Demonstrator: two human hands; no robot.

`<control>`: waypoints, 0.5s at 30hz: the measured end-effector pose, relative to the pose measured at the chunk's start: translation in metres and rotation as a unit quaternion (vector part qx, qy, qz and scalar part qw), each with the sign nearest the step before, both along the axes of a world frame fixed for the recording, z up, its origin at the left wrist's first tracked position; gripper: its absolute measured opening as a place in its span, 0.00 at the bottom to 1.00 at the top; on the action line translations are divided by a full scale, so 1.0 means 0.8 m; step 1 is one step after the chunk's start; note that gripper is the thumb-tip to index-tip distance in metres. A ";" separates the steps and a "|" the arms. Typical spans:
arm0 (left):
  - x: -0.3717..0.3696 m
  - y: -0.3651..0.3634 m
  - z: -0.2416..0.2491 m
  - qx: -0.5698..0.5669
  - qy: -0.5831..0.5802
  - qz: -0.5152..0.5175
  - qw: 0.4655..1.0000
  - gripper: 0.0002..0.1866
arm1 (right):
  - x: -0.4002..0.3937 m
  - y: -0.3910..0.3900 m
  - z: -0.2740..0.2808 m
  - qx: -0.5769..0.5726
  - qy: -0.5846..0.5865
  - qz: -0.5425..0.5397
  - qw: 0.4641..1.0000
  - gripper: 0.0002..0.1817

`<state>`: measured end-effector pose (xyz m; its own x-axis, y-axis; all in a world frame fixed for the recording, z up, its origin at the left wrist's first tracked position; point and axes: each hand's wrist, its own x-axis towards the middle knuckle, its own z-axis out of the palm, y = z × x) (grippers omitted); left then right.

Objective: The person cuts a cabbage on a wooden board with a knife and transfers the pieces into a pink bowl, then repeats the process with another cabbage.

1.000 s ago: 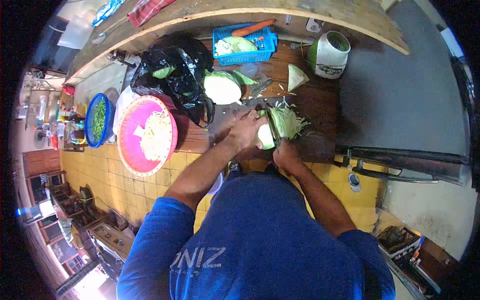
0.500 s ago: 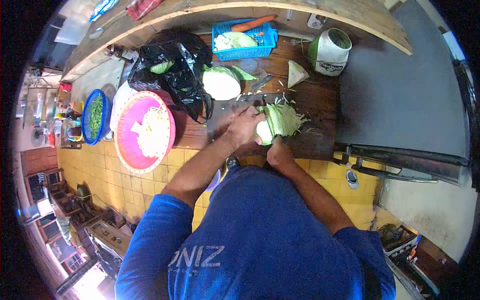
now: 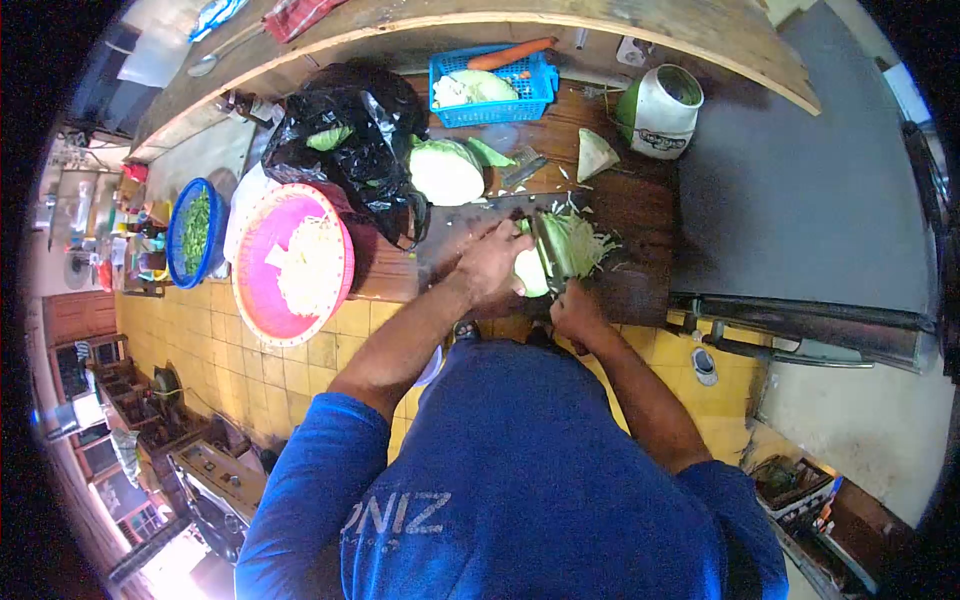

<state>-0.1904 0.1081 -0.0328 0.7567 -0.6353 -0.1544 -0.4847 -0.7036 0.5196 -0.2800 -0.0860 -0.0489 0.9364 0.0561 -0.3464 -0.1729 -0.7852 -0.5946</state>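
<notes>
My left hand (image 3: 492,260) presses on a piece of pale green cabbage (image 3: 531,265) on the dark cutting board (image 3: 445,228), its fingers bent over the left side. My right hand (image 3: 574,309) is closed round the handle of a knife (image 3: 557,284), whose blade lies against the cabbage's right side. Thin shreds of cabbage (image 3: 592,244) are heaped right of the blade. Behind my left hand sits a larger cut cabbage (image 3: 446,174), its pale face showing.
A pink basket (image 3: 346,268) of shreds and a blue bowl (image 3: 173,235) of chopped greens stand left, near a black plastic bag (image 3: 345,100). At the back are a blue basket (image 3: 490,111), a cabbage wedge (image 3: 595,155) and a white-green container (image 3: 664,112).
My right hand and the knife have shifted slightly right, and the blade now shows between the cabbage piece and the shreds. My left hand keeps nearly the same place.
</notes>
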 end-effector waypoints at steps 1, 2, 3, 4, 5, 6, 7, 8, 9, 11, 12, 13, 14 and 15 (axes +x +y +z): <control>-0.002 -0.001 0.007 0.000 0.002 0.002 1.000 0.40 | -0.004 0.000 0.010 0.010 -0.059 -0.008 0.998 0.20; -0.006 -0.005 0.015 0.003 0.004 0.024 1.000 0.40 | -0.002 0.006 0.017 0.011 -0.057 -0.008 0.998 0.20; -0.009 -0.008 0.020 0.007 0.007 0.044 0.999 0.40 | 0.003 0.017 0.021 -0.003 0.025 0.007 1.000 0.22; -0.009 -0.008 0.020 0.006 0.006 0.043 0.999 0.40 | 0.008 0.021 0.024 -0.018 0.104 0.023 0.994 0.24; -0.008 -0.007 0.021 -0.008 0.001 0.030 1.000 0.40 | 0.006 0.021 0.021 -0.018 0.103 0.023 0.994 0.24; -0.006 -0.004 0.021 -0.022 -0.005 0.019 1.000 0.40 | 0.001 0.023 0.019 -0.024 0.083 0.008 0.996 0.22; -0.003 -0.002 0.018 -0.021 -0.006 0.021 1.000 0.40 | -0.002 0.025 0.017 -0.031 0.063 -0.006 0.997 0.21; -0.005 -0.001 0.013 -0.027 -0.006 0.021 0.999 0.40 | -0.010 0.023 0.016 -0.030 0.066 -0.005 0.997 0.21; -0.005 -0.002 0.013 -0.035 -0.006 0.020 0.999 0.40 | -0.017 0.020 0.023 -0.046 0.087 -0.001 0.995 0.21; -0.002 0.000 0.013 -0.016 -0.020 0.014 1.000 0.39 | -0.012 0.020 0.016 -0.062 0.107 0.002 0.992 0.20; -0.005 0.001 0.013 0.004 -0.031 0.005 0.999 0.37 | -0.003 0.025 -0.004 -0.047 0.119 -0.003 0.992 0.20; -0.002 0.000 0.011 -0.031 0.018 0.009 0.999 0.38 | 0.002 0.027 -0.011 -0.033 0.127 -0.009 0.991 0.20; -0.003 0.001 0.009 -0.031 0.018 0.008 0.999 0.38 | 0.000 0.025 -0.015 -0.033 0.127 -0.009 0.991 0.20; -0.004 0.001 0.018 -0.017 0.012 0.003 1.000 0.39 | -0.003 0.023 -0.016 -0.008 0.084 -0.006 0.996 0.20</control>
